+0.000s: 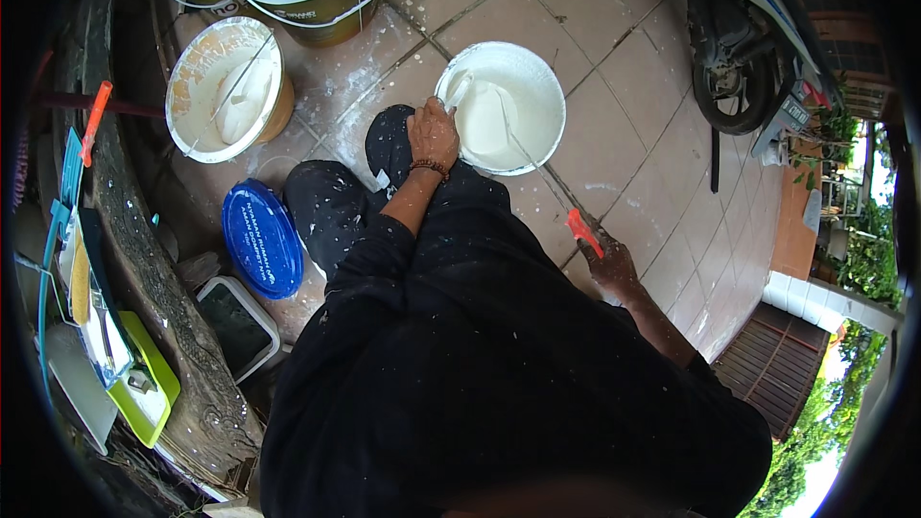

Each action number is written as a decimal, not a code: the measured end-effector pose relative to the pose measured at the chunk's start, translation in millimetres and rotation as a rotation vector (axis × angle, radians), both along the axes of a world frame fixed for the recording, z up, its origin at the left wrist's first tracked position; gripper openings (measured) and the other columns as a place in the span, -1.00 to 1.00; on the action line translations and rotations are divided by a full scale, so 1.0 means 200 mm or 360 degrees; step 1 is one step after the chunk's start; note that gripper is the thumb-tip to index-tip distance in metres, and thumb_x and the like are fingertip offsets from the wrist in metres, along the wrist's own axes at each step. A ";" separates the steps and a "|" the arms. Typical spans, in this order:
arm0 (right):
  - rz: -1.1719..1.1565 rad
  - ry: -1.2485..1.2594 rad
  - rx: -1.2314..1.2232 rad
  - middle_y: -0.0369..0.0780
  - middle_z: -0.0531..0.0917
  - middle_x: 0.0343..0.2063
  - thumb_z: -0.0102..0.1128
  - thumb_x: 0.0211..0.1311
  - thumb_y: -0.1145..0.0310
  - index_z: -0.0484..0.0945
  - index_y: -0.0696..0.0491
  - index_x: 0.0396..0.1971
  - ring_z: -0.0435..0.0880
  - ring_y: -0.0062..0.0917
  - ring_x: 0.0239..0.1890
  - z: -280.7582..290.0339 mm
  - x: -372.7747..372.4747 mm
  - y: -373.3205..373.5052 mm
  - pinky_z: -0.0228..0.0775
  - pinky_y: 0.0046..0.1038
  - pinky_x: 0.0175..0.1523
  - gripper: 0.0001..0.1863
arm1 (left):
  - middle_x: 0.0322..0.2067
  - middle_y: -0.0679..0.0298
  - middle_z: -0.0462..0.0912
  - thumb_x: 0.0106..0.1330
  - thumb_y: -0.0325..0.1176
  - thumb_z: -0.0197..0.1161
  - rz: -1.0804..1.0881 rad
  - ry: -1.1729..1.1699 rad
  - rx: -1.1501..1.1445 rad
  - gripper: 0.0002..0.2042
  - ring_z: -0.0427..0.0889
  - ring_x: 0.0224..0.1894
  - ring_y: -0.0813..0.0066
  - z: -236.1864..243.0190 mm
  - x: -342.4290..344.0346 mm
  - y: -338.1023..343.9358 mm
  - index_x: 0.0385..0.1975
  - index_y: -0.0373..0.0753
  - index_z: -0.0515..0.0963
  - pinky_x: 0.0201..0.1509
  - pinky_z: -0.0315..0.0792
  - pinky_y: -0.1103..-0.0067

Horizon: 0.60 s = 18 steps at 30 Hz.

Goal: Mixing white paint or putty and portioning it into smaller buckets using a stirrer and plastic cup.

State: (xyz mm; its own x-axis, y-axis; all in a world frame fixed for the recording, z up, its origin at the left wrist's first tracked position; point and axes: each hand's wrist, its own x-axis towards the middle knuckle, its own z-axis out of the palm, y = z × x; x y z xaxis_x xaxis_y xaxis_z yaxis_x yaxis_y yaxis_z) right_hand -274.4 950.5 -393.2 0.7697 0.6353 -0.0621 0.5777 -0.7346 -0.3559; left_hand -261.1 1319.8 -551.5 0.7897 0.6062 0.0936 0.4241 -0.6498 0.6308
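Observation:
A white bucket (537, 72) stands on the tiles in front of my knees, with thick white paint (483, 129) inside. At its left rim, my left hand (434, 139) is closed, fingers curled over the edge. Beside those fingers a white-coated piece (460, 90) lies against the inner wall; its kind is unclear, and I cannot tell whether the hand also holds it. To the bucket's right, my right hand (611, 264) is closed round the orange handle (583, 232) of a thin metal rod (542, 165). The rod slants into the bucket and reaches the paint.
A paint-smeared tub (278, 101) and a large paint pail (331, 29) stand left. A blue lid (261, 240) lies by my left knee. Painting tools and a lime-green tray (158, 393) are beyond a wooden beam (158, 278). A motorcycle (739, 48) is parked at right.

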 end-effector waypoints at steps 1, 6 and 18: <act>0.0009 0.0005 0.0000 -0.01 0.66 -0.49 0.18 0.34 0.05 0.51 0.12 0.08 0.66 -0.20 -0.53 0.03 0.03 0.00 0.51 -0.21 -0.44 -0.51 | -0.28 -0.01 0.62 0.41 -0.20 0.12 -0.0003 -0.0014 -0.0009 -0.71 0.55 -0.16 0.08 -0.01 -0.01 0.00 -0.12 -0.32 0.40 -0.03 0.31 0.27; -0.1262 0.2054 0.0431 -0.38 0.52 -0.59 0.26 0.29 -0.08 0.56 0.02 -0.27 0.50 -0.71 -0.61 0.17 0.09 0.04 0.36 -0.60 -0.53 -0.58 | -0.24 0.01 0.62 0.41 -0.25 0.11 0.0010 0.0047 -0.0077 -0.73 0.54 -0.15 0.10 0.03 -0.01 0.00 -0.10 -0.34 0.39 -0.03 0.31 0.31; -0.0107 0.0114 -0.0733 -0.04 0.64 -0.36 0.27 0.22 0.17 0.44 0.13 -0.17 0.67 -0.07 -0.34 0.38 0.07 -0.11 0.53 -0.15 -0.24 -0.63 | -0.18 -0.23 0.60 0.43 -0.29 0.08 0.0362 -0.0312 -0.0580 -0.70 0.58 -0.11 -0.25 0.01 -0.07 0.01 -0.08 -0.44 0.32 -0.01 0.42 0.09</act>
